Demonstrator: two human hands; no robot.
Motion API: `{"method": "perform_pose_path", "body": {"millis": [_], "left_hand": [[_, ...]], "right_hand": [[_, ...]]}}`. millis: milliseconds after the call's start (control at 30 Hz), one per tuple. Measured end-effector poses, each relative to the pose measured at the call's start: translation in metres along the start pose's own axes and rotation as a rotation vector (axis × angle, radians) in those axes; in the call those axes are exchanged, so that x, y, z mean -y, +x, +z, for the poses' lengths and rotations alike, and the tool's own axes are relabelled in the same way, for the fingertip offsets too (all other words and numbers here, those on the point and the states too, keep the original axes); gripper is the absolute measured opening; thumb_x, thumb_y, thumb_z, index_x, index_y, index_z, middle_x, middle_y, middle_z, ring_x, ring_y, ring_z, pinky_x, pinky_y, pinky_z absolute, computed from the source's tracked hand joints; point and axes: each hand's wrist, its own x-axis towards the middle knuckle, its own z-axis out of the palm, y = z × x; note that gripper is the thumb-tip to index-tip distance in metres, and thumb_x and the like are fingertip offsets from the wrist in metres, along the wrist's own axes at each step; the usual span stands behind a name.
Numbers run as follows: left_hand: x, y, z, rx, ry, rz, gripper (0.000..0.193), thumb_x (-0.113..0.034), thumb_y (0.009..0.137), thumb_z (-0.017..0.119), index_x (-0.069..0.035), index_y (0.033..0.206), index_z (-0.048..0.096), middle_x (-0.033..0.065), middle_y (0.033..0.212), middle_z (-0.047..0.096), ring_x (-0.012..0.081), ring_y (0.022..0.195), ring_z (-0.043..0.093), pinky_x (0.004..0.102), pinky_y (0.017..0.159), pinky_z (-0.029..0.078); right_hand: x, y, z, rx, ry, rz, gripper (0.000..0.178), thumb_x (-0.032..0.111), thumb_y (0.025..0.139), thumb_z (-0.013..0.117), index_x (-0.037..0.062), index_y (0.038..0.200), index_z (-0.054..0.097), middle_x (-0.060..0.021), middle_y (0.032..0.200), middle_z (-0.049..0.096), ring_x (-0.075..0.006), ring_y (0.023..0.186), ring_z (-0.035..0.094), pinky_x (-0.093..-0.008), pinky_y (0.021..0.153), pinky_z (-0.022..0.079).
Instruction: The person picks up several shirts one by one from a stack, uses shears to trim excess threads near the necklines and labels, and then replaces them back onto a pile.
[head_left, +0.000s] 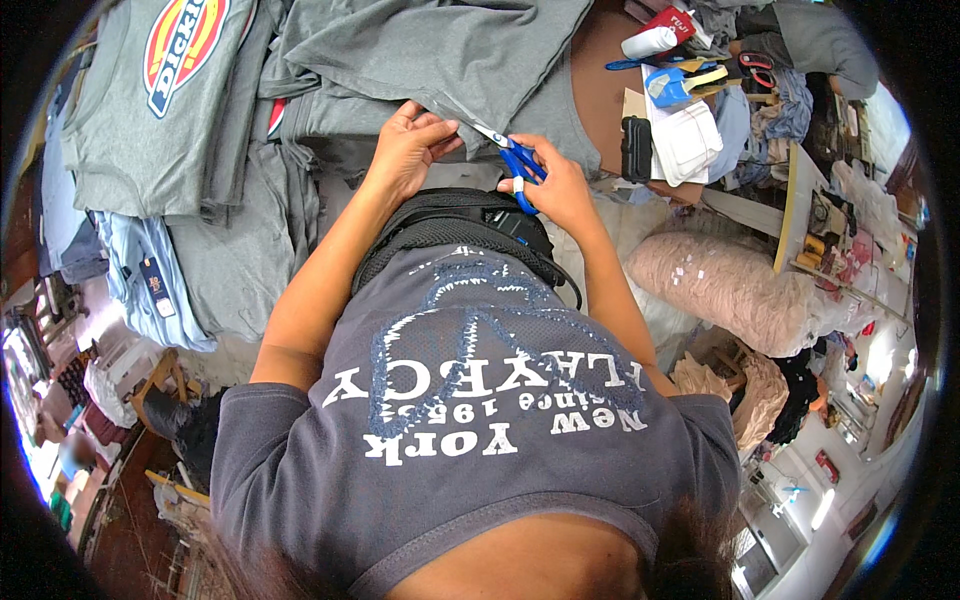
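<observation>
A grey knit garment (420,50) lies spread in front of me, its near edge at my hands. My left hand (405,155) is closed at that edge, thumb and fingers pinching the cloth. In my right hand (562,190) is a pair of scissors (518,160) with blue handles, my fingers through the loops. The metal blades point away to the left and lie against the garment's edge, close to my left fingertips. Whether a thread lies between the blades is too small to tell.
Grey shirts with a colourful printed emblem (185,45) are stacked at the far left, above a light blue garment (150,275). At the right of the brown table sit a white plastic case (687,143), a blue tool (672,86) and a black box (636,148). A large pinkish bundle (720,285) stands beyond.
</observation>
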Motion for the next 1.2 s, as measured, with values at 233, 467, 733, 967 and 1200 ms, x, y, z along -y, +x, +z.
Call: {"method": "perform_pose_path", "body": {"millis": [233, 467, 733, 967, 1200], "left_hand": [[0.001, 0.006, -0.007, -0.049, -0.052, -0.065, 0.024, 0.003, 0.075, 0.058, -0.004, 0.089, 0.039, 0.0055, 0.08, 0.053, 0.0158, 0.077, 0.056, 0.0311, 0.073, 0.05], [0.001, 0.005, -0.006, -0.051, 0.013, 0.025, 0.025, 0.003, 0.074, 0.059, -0.003, 0.09, 0.041, 0.0072, 0.083, 0.056, 0.0161, 0.078, 0.057, 0.0293, 0.072, 0.049], [-0.002, 0.005, -0.005, -0.038, 0.033, 0.04, 0.026, 0.003, 0.073, 0.06, -0.004, 0.091, 0.044, 0.007, 0.084, 0.057, 0.016, 0.077, 0.057, 0.0286, 0.07, 0.049], [-0.004, 0.013, -0.018, -0.071, -0.027, 0.035, 0.024, 0.002, 0.073, 0.061, -0.004, 0.087, 0.042, 0.004, 0.077, 0.054, 0.0159, 0.075, 0.056, 0.0304, 0.07, 0.049], [-0.009, 0.01, -0.015, -0.022, 0.025, 0.08, 0.027, 0.002, 0.073, 0.06, -0.005, 0.09, 0.04, 0.0062, 0.084, 0.055, 0.0169, 0.08, 0.056, 0.0305, 0.075, 0.047]], "right_hand": [[-0.009, -0.007, 0.003, 0.008, 0.128, 0.033, 0.048, 0.016, 0.062, 0.072, 0.0093, 0.105, 0.051, -0.0033, 0.065, 0.054, -0.0071, 0.058, 0.047, -0.0211, 0.053, 0.038], [-0.002, -0.003, 0.005, -0.072, -0.019, -0.017, 0.055, 0.024, 0.058, 0.075, 0.0112, 0.106, 0.051, -0.0057, 0.069, 0.054, -0.014, 0.063, 0.052, -0.0264, 0.059, 0.042], [0.001, 0.005, 0.004, 0.005, 0.021, 0.029, 0.054, 0.028, 0.058, 0.075, 0.0119, 0.105, 0.051, -0.0138, 0.077, 0.06, -0.027, 0.07, 0.06, -0.0336, 0.061, 0.045], [-0.004, -0.003, 0.007, -0.028, 0.078, 0.028, 0.049, 0.017, 0.061, 0.072, 0.0106, 0.105, 0.051, -0.0067, 0.067, 0.057, -0.0118, 0.062, 0.054, -0.0245, 0.057, 0.042], [0.012, 0.012, 0.006, -0.052, -0.067, -0.039, 0.053, 0.023, 0.059, 0.074, 0.0126, 0.106, 0.051, -0.0077, 0.068, 0.056, -0.0194, 0.063, 0.055, -0.028, 0.058, 0.043]]}}
